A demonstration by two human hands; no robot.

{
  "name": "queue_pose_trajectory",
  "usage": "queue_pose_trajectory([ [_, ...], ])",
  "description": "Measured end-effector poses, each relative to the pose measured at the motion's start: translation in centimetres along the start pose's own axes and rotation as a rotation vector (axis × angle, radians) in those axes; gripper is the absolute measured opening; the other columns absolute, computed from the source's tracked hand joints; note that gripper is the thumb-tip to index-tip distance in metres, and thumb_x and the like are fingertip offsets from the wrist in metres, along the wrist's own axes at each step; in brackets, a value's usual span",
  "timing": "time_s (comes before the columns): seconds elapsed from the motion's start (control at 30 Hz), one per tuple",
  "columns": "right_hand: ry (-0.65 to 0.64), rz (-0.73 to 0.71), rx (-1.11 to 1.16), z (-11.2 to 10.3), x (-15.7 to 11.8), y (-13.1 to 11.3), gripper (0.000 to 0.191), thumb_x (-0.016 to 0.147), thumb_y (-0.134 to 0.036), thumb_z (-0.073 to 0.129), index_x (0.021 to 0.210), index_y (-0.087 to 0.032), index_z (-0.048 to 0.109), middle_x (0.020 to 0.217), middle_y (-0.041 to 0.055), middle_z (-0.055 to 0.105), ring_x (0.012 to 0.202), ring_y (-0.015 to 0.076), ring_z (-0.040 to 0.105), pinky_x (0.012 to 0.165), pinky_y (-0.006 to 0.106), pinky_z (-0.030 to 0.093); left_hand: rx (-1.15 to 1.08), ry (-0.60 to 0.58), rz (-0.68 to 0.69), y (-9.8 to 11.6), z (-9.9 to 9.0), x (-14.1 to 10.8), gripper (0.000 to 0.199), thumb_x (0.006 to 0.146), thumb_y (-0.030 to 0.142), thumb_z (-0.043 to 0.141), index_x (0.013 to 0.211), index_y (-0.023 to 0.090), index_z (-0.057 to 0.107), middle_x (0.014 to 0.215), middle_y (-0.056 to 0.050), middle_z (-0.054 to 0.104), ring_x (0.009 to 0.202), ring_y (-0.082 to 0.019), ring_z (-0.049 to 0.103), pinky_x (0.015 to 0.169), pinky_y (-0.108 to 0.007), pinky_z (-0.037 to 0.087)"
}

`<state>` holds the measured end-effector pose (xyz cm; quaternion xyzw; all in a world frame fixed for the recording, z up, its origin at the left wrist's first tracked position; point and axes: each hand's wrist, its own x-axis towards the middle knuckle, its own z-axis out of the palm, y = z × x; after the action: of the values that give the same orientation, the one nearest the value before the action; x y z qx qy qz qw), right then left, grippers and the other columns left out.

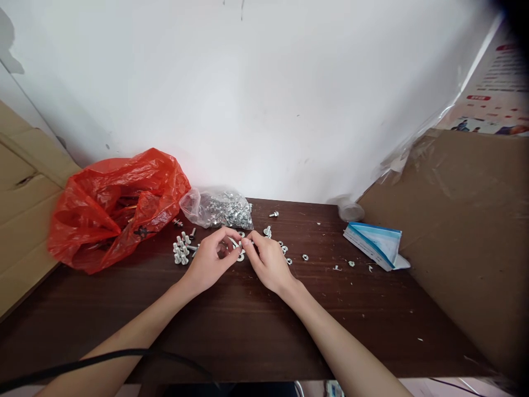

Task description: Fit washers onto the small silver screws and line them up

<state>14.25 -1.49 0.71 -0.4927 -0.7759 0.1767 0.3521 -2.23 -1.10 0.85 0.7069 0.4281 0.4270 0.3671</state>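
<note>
Over the middle of the dark table, my left hand [210, 258] and my right hand [269, 261] meet at the fingertips. Thumb and index finger of each are closed on a small metal fastener [241, 245], mostly covered by the fingers, so its exact kind is hard to see. Flat washers [240, 257] lie just beneath. To the left of my left hand, bolts [181, 249] stand together in a group. By my right hand lie several nuts [289, 261], and a bolt [268, 231] is just beyond it.
A red plastic bag [119, 209] sits at the left, beside a clear bag of fasteners [229, 209] against the wall. A lone bolt [274, 214] lies farther back. At the right are a blue-and-white packet [374, 245] and cardboard [467, 220]. A black cable [136, 353] crosses the lower left.
</note>
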Motion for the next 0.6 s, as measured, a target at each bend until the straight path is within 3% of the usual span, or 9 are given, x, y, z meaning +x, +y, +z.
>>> queue_pose_trajectory([
  [0.17,0.002,-0.001,-0.011,0.07,-0.05,-0.01,0.035,0.099,-0.04,0.03,0.076,-0.02,0.047,0.063,-0.0014,0.052,0.055,0.0129,0.049,0.056,0.023,0.03,-0.075,0.001,-0.026,0.16,0.03,-0.01,0.015,0.087,0.028,0.052,0.097,0.017,0.054,0.091,-0.003,0.058,0.076,-0.012,0.054,0.066,-0.023,0.046],
  [0.33,0.003,-0.016,-0.01,0.12,-0.04,0.05,0.036,0.099,-0.04,0.028,0.071,-0.021,0.04,0.062,-0.0023,0.049,0.053,0.0121,0.044,0.054,0.023,0.028,-0.043,-0.059,-0.1,0.41,0.02,0.13,0.029,0.09,0.041,0.048,0.092,0.015,0.06,0.078,-0.002,0.058,0.067,-0.012,0.052,0.06,-0.023,0.042],
  [0.6,-0.011,-0.026,0.005,0.18,-0.05,-0.02,0.036,0.1,-0.04,0.028,0.071,-0.021,0.039,0.063,-0.0019,0.05,0.053,0.0123,0.045,0.054,0.024,0.028,0.039,-0.102,-0.101,0.55,-0.09,0.17,0.038,0.091,0.044,0.044,0.075,0.014,0.06,0.069,-0.001,0.059,0.059,-0.011,0.048,0.056,-0.023,0.038],
])
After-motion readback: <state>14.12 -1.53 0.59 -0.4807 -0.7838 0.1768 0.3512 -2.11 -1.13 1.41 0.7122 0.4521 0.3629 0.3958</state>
